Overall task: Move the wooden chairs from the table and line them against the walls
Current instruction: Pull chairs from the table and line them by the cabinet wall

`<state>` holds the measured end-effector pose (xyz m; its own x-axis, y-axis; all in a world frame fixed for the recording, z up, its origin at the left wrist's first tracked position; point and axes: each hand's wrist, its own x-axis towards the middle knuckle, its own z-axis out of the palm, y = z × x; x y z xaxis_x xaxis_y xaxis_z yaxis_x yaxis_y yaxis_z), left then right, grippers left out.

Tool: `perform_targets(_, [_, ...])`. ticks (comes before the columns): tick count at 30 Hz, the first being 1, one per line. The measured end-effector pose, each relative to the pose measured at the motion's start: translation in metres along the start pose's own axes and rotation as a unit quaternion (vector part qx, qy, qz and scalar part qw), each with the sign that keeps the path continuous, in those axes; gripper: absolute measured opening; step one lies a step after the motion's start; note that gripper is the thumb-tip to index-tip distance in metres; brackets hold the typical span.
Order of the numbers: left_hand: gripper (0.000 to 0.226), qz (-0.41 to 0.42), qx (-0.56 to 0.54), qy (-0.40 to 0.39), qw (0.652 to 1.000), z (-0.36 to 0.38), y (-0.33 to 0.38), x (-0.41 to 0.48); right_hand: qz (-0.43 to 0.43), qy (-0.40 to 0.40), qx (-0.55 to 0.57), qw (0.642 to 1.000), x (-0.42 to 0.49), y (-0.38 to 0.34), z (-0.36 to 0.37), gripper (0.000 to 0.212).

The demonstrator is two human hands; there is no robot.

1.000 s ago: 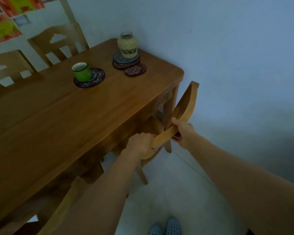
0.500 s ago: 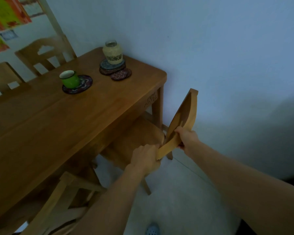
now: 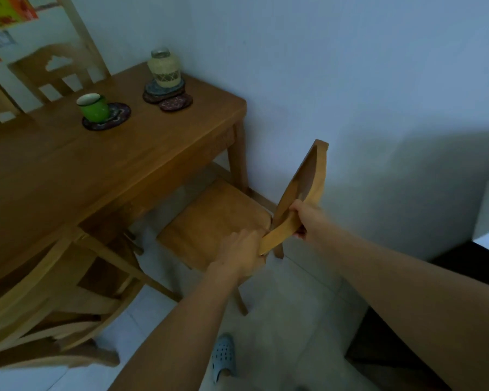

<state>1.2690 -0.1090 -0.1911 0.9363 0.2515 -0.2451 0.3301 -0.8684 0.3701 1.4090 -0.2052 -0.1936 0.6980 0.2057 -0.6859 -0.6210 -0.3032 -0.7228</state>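
1. My left hand [image 3: 244, 249] is wrapped round the near end of the wooden chair [image 3: 218, 221]'s curved top rail [image 3: 297, 213]; my right hand [image 3: 305, 218] clasps the same rail further along. Both fists are closed on it.
2. The chair stands on the floor beside the table [image 3: 82, 165]'s right-hand corner, its seat partly out from under the long edge, its back near the wall [image 3: 378, 94].
3. Solid wood: I judge it stiff and fairly heavy, not fragile. The smooth rail could slip.
4. Two hands spread along the rail seems the best hold; a hand under the seat edge would steady a lift.
5. Another chair [image 3: 40, 306] waits at the table's near edge.
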Motion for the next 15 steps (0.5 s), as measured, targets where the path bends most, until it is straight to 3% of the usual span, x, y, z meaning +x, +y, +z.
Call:
perform_targets(10, [0.037,0.023,-0.01,-0.017,1.0,0.043,0.078,-0.037,0.005,0.016,0.031,0.999,-0.032,0.039,-0.087,0.01])
perform_targets(15, [0.047,0.041,0.0,-0.026,0.999,0.059,0.098,-0.047,0.004,0.035,0.036,0.999,-0.041,0.054,-0.112,0.023])
